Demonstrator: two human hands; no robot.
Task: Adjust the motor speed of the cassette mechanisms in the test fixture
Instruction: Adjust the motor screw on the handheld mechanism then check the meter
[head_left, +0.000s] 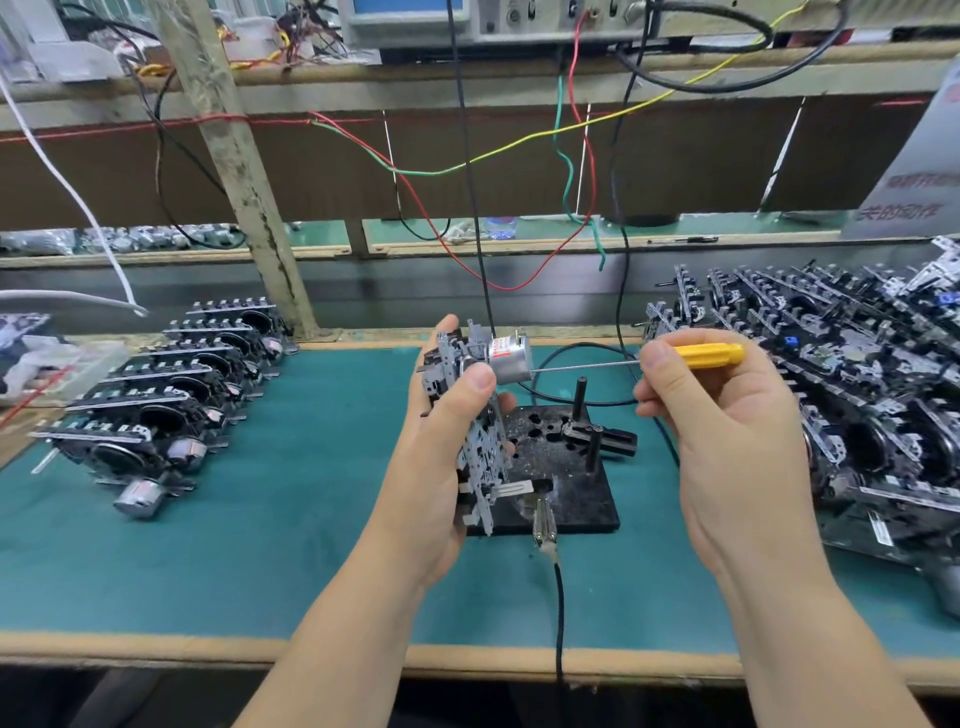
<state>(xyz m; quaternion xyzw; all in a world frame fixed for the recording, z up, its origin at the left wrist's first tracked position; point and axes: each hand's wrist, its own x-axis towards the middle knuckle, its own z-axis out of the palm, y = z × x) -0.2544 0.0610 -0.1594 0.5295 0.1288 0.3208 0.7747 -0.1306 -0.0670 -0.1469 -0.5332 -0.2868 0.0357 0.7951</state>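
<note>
My left hand (441, 447) grips a cassette mechanism (480, 447), held on edge above the left side of the black test fixture (576, 493). The mechanism's silver motor (508, 361) points to the right at the top. My right hand (727, 426) pinches a yellow-handled screwdriver (709, 355). Its thin shaft runs level to the left and its tip meets the back end of the motor. Two black posts stand up from the fixture plate.
A row of cassette mechanisms (171, 400) lies on the green mat at the left. A dense pile of several more (852, 395) fills the right side. Red, green, yellow and black wires (576, 171) hang from the instrument shelf above. A black cable (559, 613) leaves the fixture toward the front edge.
</note>
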